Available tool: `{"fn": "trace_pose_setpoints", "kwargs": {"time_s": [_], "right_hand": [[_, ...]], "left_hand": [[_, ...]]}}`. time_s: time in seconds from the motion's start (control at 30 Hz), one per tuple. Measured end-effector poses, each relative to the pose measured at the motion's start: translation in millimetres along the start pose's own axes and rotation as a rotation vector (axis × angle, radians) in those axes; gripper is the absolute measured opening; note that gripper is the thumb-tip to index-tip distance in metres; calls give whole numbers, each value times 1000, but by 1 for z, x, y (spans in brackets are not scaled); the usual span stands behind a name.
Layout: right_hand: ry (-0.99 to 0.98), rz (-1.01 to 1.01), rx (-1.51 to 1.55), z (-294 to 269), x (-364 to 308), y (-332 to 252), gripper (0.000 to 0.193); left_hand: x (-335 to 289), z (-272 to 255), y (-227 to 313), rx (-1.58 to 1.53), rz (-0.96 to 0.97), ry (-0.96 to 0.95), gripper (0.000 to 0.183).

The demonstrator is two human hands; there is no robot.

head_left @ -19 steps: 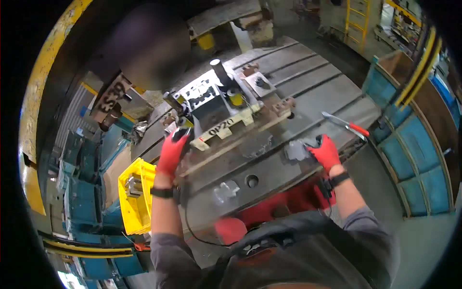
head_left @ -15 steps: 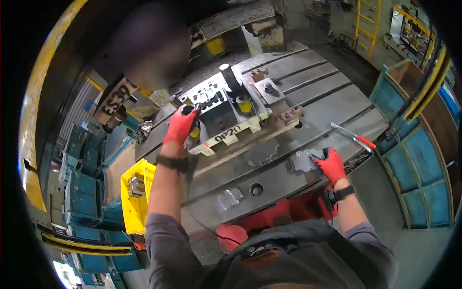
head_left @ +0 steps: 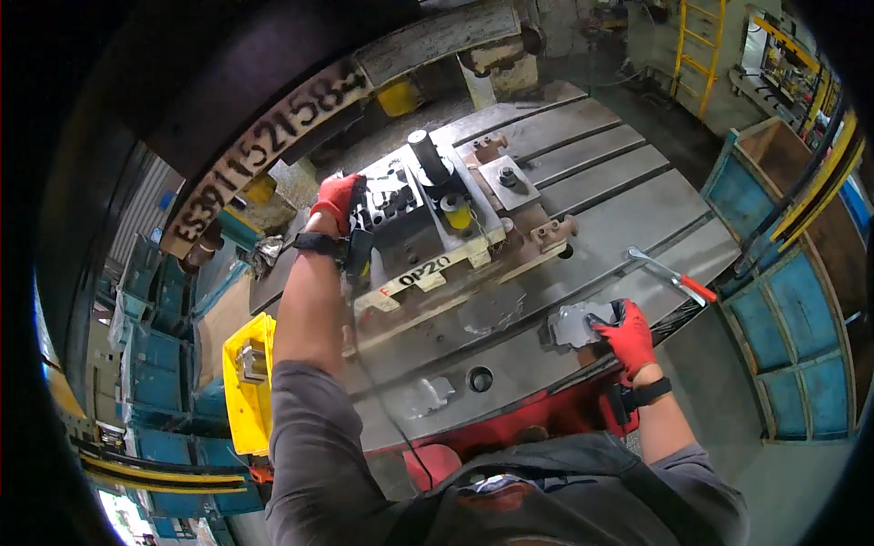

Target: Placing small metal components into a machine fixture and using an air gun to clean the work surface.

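Note:
My left hand (head_left: 337,197), in a red glove, reaches to the far left corner of the die (head_left: 398,238) on the machine bed. Its fingers look curled, and what they hold, if anything, is hidden. My right hand (head_left: 628,337), in a red glove with black fingertips, closes on the right edge of a flat grey sheet-metal piece (head_left: 574,326) at the bed's near right. Black slots and small blocks cover the die's pale upper plate (head_left: 391,193). Beside that plate stands a dark guide post (head_left: 428,156) with a shiny top.
A ratchet wrench (head_left: 674,276) with a red handle lies right of my right hand. Another flat metal piece (head_left: 428,397) rests near a round hole (head_left: 480,379). A yellow bin (head_left: 244,400) with metal parts stands left. Blue crates (head_left: 792,309) stand right. A marked beam (head_left: 264,150) overhangs.
My left hand has moved farther across, to the die's far left corner. My right hand stays at the sheet-metal piece. A blurred dark round shape at the upper left is gone.

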State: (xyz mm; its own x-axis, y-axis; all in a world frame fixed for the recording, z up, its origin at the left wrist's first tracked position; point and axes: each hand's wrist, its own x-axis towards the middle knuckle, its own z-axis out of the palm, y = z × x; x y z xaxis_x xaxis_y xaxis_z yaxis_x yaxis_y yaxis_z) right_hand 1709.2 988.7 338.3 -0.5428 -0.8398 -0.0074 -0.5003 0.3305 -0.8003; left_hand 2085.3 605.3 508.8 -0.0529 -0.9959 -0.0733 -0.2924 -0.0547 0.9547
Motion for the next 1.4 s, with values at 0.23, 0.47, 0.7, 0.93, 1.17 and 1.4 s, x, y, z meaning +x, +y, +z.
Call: {"fn": "trace_pose_setpoints", "kwargs": {"time_s": [0.23,0.47,0.7,0.93,1.17,1.4], "right_hand": [[22,-19,37,5,-1,-5,55],[-105,85,317,14,12,8,41],[-233,22,472,8,55,73,8],[-404,85,405,-12,39,28,13],[-344,-535,-218,-21,51,54,16],[-435,11,401,-14,41,39,23]], "left_hand": [[-95,-7,39,-182,140,-31,12],[-217,-39,-49,-98,123,-164,19],[-338,-41,-137,-77,-164,-102,19],[-376,-27,-212,247,66,146,27],[-379,-14,-184,941,401,114,77],[-369,0,-186,932,308,-132,83]]}}
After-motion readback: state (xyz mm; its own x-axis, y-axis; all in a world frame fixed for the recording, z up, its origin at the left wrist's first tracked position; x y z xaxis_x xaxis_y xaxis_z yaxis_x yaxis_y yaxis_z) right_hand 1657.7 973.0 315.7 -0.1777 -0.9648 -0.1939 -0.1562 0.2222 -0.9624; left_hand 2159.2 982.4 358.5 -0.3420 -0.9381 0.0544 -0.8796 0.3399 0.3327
